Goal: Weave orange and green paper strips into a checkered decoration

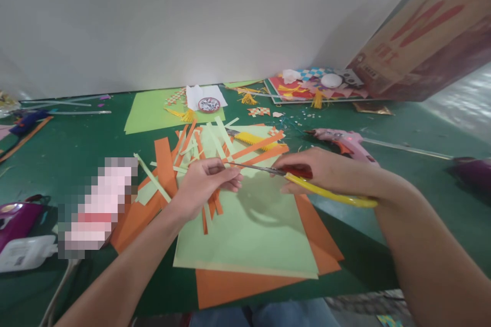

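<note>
My right hand (307, 163) is closed round a pair of scissors (326, 192) with yellow handles, the blades pointing left. Close to the blade tips, my left hand (210, 179) has its fingers pinched together; whatever they hold is too small or hidden to make out. Both hands are above pale green paper sheets (245, 245), which lie over orange paper (245, 286). Behind my left hand, cut green and orange strips (184, 148) lie in a loose heap. A yellow utility knife (253, 139) rests among them.
A pink glue gun (349, 142) lies at right, beside a glue stick (406, 148). At left are a white bottle (28, 253), a purple tool (19, 219) and a blurred pink object (99, 204). Finished-looking paper crafts (318, 84) and a brown bag (418, 36) stand at back right.
</note>
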Motion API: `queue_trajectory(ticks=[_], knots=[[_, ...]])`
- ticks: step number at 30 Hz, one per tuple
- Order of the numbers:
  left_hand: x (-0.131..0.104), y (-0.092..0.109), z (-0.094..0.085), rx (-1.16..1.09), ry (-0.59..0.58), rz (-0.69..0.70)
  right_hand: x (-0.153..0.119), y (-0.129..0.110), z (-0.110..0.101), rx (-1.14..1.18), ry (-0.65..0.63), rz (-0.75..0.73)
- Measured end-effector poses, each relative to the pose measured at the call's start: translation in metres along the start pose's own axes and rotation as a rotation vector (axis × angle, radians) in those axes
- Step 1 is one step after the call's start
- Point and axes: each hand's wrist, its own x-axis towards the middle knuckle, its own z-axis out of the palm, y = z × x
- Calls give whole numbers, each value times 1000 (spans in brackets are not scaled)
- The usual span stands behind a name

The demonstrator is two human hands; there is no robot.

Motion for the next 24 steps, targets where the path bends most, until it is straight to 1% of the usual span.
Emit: queue_trajectory(ticks=[3, 10, 16, 20, 24], knots=[[0, 0, 0, 12, 8, -3, 0, 0, 0, 24, -107, 8], [1, 0, 1, 18, 17, -27, 3, -1, -1, 1, -118, 36], [1, 1, 2, -11, 36, -47, 1, -4, -3, -4, -115, 23], [1, 1, 1, 7, 34, -43, 0, -8, -5, -6, -143, 56], [1, 0, 1, 0, 27, -44, 1, -7, -4, -4, -135, 72]])
